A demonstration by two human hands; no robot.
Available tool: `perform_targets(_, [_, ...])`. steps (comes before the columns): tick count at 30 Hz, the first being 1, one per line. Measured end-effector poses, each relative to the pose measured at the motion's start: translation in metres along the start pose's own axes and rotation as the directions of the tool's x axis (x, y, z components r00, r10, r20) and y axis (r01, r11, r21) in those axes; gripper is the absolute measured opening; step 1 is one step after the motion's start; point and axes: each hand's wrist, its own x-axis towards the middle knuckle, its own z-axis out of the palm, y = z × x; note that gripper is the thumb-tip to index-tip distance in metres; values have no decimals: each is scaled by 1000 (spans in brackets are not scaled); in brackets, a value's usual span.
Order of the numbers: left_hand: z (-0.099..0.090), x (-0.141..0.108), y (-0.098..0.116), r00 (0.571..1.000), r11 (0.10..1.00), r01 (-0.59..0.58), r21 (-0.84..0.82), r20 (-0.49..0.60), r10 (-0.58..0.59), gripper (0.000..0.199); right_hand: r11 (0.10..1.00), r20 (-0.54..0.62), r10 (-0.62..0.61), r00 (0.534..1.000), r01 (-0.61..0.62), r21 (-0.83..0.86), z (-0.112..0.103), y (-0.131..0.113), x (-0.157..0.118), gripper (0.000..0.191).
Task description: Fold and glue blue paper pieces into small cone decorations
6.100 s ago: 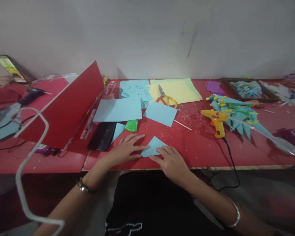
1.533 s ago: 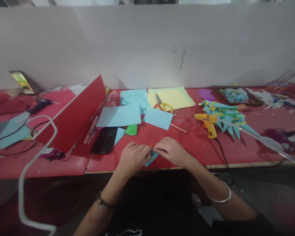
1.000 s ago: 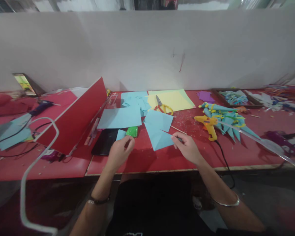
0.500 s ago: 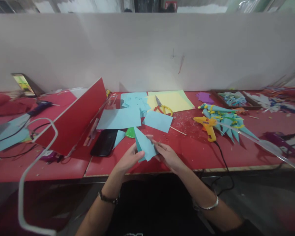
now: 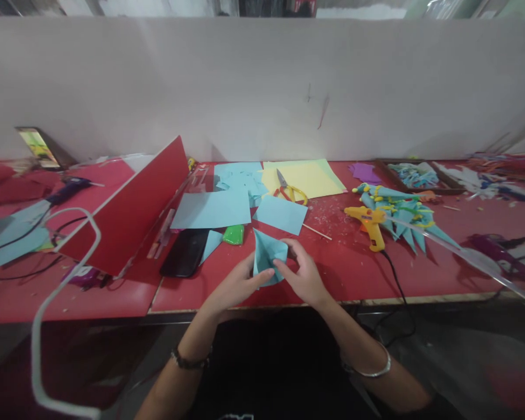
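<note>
A folded light-blue paper is held between both hands above the red table's front part, its upper side spread into a hollow. My left hand grips its left side, thumb on the front. On the right side, my right hand holds it too, with the thumb near the middle. Beyond the hands lie a green object, a small blue paper piece, a black phone and two larger blue sheets.
Scissors rest on yellow sheets. A yellow glue gun lies right, beside blue paper cones, its cord over the edge. A red board leans at left. A white wire frame stands in the left foreground.
The folded paper has turned and opened out into a hollow. My right hand has shifted slightly, its thumb now at the paper's middle. The green object is more fully visible.
</note>
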Motion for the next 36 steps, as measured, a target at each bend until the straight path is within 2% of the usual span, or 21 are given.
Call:
perform_targets(3, [-2,-2,2,999,998,-27,64,46,24,32,999,-13,12,1000,-12,-43,-6,-2,4,29])
perform_targets(6, [-6,-5,4,999,998,13,60,39,-16,27,999,-32,45,998,-45,-3,-13,-5,6,27])
perform_targets(11, [-13,-7,8,991,985,131,-113,1,-132,26,978,-34,167,985,-162,131,-20,-8,3,31])
perform_targets(14, [-16,-7,7,986,966,153,-209,-31,-163,26,990,-29,94,995,-91,106,-25,-9,2,28])
perform_targets(17, [-20,-7,4,981,953,161,-256,-65,-183,25,997,77,-71,994,73,-17,-32,-13,2,23])
perform_targets(20, [-23,-8,2,970,941,182,-285,-103,-219,22,971,204,-186,961,211,-109,-39,-19,2,29])
perform_targets(22, [-26,-9,1,963,935,193,-299,-124,-239,21,960,293,-188,937,239,-146,-43,-22,2,39])
perform_targets(25, [-30,-9,-3,960,934,187,-303,-147,-240,23,953,449,-114,886,225,-203,-48,-22,3,53])
perform_targets(27, [-32,-8,-7,962,937,178,-300,-147,-230,24,947,499,-75,863,218,-235,-49,-19,4,55])
perform_targets(30, [-33,-8,-9,962,943,177,-280,-152,-226,25,948,445,-103,890,223,-227,-48,-15,7,34])
perform_targets(33, [-31,-8,-5,973,959,171,-226,-115,-200,28,955,313,-185,932,246,-167,-44,-13,11,14])
perform_targets(36, [-31,-10,0,992,975,128,-183,12,-128,37,970,181,-175,968,201,-135,-41,-14,12,18])
